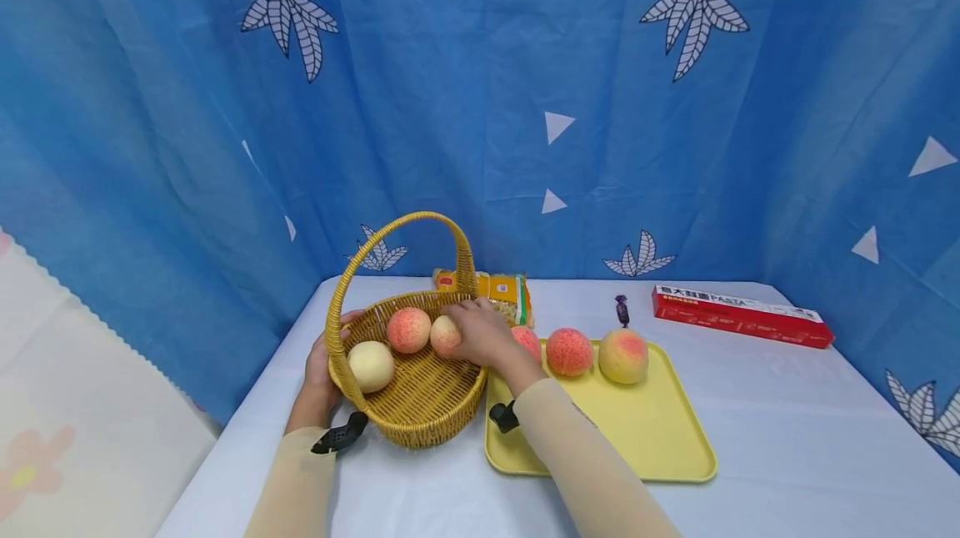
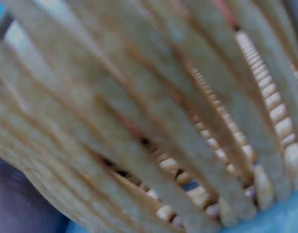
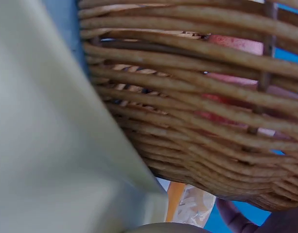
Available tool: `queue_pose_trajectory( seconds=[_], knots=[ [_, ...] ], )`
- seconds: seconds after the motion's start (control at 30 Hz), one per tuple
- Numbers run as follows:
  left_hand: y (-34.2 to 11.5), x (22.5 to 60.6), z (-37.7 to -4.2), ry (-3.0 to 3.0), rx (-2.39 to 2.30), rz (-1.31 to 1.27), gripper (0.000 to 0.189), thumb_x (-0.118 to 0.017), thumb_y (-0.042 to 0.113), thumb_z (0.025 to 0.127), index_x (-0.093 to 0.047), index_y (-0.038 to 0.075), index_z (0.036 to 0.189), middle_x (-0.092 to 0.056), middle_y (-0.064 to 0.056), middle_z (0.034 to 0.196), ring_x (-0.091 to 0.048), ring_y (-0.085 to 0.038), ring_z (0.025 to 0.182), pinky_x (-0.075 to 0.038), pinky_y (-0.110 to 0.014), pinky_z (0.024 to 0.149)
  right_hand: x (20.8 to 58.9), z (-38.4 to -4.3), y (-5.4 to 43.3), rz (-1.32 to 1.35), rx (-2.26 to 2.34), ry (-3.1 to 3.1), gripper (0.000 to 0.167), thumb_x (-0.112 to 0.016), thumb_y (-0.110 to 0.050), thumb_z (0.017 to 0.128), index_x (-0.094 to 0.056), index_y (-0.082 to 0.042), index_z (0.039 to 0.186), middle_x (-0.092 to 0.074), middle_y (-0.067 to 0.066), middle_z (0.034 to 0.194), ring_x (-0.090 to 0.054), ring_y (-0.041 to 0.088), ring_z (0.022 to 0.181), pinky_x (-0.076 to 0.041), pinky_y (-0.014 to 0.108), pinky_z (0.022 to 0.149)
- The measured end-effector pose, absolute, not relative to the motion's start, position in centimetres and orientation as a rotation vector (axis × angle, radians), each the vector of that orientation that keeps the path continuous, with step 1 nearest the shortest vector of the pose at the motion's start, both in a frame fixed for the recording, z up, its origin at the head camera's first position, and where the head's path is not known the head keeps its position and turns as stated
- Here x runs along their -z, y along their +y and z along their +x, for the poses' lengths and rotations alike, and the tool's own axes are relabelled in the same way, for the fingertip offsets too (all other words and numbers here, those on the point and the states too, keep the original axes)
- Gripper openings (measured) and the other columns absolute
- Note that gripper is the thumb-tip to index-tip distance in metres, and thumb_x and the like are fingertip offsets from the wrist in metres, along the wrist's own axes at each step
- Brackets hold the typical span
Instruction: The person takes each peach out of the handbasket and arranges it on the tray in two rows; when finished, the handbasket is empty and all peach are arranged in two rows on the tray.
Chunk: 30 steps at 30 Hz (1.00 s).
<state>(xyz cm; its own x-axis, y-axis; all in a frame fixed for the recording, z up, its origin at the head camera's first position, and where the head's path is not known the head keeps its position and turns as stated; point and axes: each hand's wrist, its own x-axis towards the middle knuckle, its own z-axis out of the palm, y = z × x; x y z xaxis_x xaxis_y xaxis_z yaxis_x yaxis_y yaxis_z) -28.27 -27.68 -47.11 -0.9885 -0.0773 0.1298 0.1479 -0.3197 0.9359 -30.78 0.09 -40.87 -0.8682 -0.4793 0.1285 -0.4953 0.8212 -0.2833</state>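
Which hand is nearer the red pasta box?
Right. The right hand touches a peach at the right side of the basket, left of the box. The left hand is farther away, against the basket's left side.

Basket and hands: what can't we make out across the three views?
- Head: the left hand is partly hidden by the wicker basket; exact finger placement unclear.
- Head: the right side of the peach at the right hand, covered by that hand.
- Left wrist: the basket's contents, blocked by its blurred weave.
- Right wrist: what the pink shape is; weave strips cover most of it.
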Motion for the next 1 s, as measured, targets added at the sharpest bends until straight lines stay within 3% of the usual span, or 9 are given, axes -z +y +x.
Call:
queue_pose_trajectory(
  seconds=[0.27, 0.57, 0.77, 1.0],
  knots=[
    [-27.7, 47.1, -28.4, -1.750, 2.466, -0.056, 0.041, -0.037, 0.014, 0.106, -0.049, 0.001, 0.143, -0.060, 0.009, 0.125, -0.048, -0.010, 0.121, -0.037, -0.022, 0.101, 41.2, -30.5, 0.2, 0.800, -0.495, -2.881, 0.069, -0.078, -0.048, 0.083, -0.053, -0.027, 0.143, -0.056, -0.001, 0.144, -0.048, 0.025, 0.131, -0.037, 0.053, 0.112],
    [-27.5, 47.3, -28.3, -1.766, 2.421, -0.090, 0.039, -0.040, 0.016, 0.106, -0.054, 0.005, 0.140, -0.059, 0.009, 0.127, -0.049, -0.009, 0.122, -0.037, -0.021, 0.102, 41.6, -29.9, 0.9, 0.788, -0.596, -2.720, 0.070, -0.078, -0.048, 0.082, -0.050, -0.027, 0.143, -0.056, -0.002, 0.139, -0.051, 0.025, 0.131, -0.023, 0.057, 0.121],
    [-27.4, 47.2, -28.1, -1.750, 2.440, -0.119, 0.040, -0.039, 0.012, 0.106, -0.051, 0.000, 0.141, -0.060, 0.008, 0.125, -0.049, -0.011, 0.121, -0.037, -0.024, 0.102, 41.7, -28.9, 1.6, 0.811, -0.761, -2.670, 0.071, -0.080, -0.046, 0.081, -0.050, -0.027, 0.142, -0.056, -0.001, 0.139, -0.053, 0.024, 0.130, -0.037, 0.055, 0.113],
    [-27.7, 46.9, -28.3, -1.752, 2.457, -0.042, 0.041, -0.038, 0.013, 0.106, -0.050, 0.003, 0.144, -0.060, 0.010, 0.126, -0.049, -0.009, 0.123, -0.037, -0.023, 0.103, 41.4, -27.0, 1.9, 0.863, -1.014, -2.623, 0.072, -0.081, -0.040, 0.081, -0.048, -0.024, 0.142, -0.051, 0.000, 0.141, -0.056, 0.023, 0.125, -0.052, 0.048, 0.099]
  ],
)
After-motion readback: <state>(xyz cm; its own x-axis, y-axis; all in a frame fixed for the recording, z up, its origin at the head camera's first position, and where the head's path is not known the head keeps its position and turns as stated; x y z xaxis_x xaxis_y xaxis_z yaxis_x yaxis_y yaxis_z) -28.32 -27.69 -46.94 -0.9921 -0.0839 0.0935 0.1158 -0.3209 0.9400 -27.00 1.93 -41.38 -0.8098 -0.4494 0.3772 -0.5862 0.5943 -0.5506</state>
